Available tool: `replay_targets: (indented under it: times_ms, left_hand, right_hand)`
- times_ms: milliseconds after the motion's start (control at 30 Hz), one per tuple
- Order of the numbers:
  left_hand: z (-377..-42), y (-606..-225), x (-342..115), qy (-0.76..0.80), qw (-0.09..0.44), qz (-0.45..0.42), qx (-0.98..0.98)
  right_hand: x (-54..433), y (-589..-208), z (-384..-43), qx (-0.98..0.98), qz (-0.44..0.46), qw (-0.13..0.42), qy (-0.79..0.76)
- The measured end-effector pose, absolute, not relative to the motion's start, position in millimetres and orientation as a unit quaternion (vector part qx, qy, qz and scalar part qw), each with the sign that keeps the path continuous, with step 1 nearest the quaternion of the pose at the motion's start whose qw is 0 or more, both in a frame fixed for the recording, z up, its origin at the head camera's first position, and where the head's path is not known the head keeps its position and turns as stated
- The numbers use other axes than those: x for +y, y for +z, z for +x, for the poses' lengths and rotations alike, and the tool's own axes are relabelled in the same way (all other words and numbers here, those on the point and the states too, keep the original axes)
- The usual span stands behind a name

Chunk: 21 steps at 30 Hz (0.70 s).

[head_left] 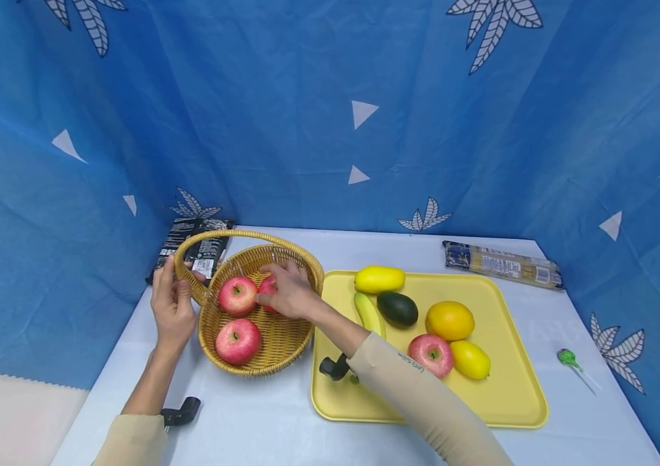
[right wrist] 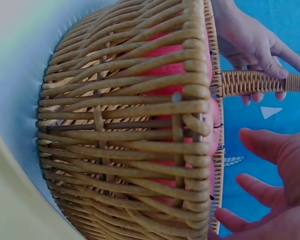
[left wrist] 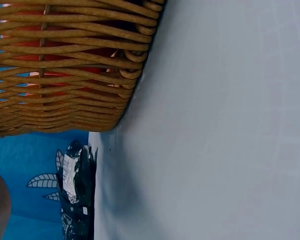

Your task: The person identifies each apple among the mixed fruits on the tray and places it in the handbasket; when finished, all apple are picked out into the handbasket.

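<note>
A wicker basket (head_left: 283,336) with a tall arched handle (head_left: 236,234) stands left of the tray. Two red apples (head_left: 238,296) (head_left: 239,341) lie in its left half, and a third apple (head_left: 267,285) is partly hidden beneath my right hand (head_left: 290,291). In the right wrist view, that hand (right wrist: 285,185) has its fingers spread above the rim, and nothing shows between them. My left hand (head_left: 172,307) holds the base of the handle on the left, thumb on one side and fingers on the other. The left wrist view shows the basket's woven side (left wrist: 65,65) close up.
A yellow tray (head_left: 510,388) at right carries another apple (head_left: 431,355), a banana (head_left: 369,315), an avocado (head_left: 397,309), an orange fruit (head_left: 449,320) and yellow fruits (head_left: 379,279) (head_left: 470,360). Behind lie black packets (head_left: 204,249) and a noodle pack (head_left: 501,263); a lollipop (head_left: 567,356) is far right.
</note>
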<state>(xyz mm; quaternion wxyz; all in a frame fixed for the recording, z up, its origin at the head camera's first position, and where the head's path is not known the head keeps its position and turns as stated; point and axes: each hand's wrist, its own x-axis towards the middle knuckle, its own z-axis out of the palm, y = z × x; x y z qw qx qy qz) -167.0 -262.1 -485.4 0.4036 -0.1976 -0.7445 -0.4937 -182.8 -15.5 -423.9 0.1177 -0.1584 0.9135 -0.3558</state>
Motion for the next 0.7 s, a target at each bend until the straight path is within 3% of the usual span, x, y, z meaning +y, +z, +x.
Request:
replay_targets:
  times_ms: [333,700]
  left_hand:
    - [-167,-485,-263,-0.495,0.399,-0.196,-0.746]
    - [-157,-467,-250,-0.492,0.41,-0.193,-0.744]
  right_hand:
    - [-14,-417,-175,0.901,-0.192,0.087,-0.379]
    - [9,-403,-161,0.838,-0.37,0.066,-0.395]
